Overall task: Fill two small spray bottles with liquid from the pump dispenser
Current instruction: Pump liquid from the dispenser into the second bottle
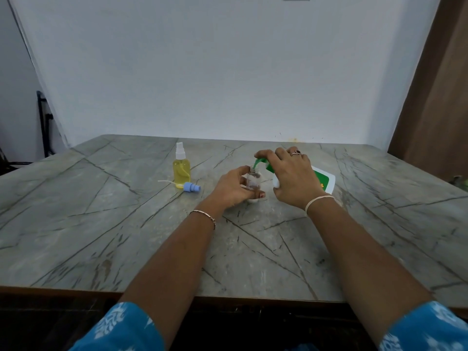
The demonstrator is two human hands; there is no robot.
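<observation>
A small clear spray bottle with no cap stands on the table, and my left hand grips it around the body. My right hand holds the white pump dispenser, which is tilted left, with fingers over its green pump head. The green nozzle sits right over the clear bottle's open neck. To the left stands a second small spray bottle full of yellow liquid, with a white spray top on. A loose blue spray cap with its white tube lies beside it.
The grey marble-pattern table reaches from the wall to a near edge above my blue patterned sleeves. A brown wooden panel stands at the right, and a dark metal frame at the far left.
</observation>
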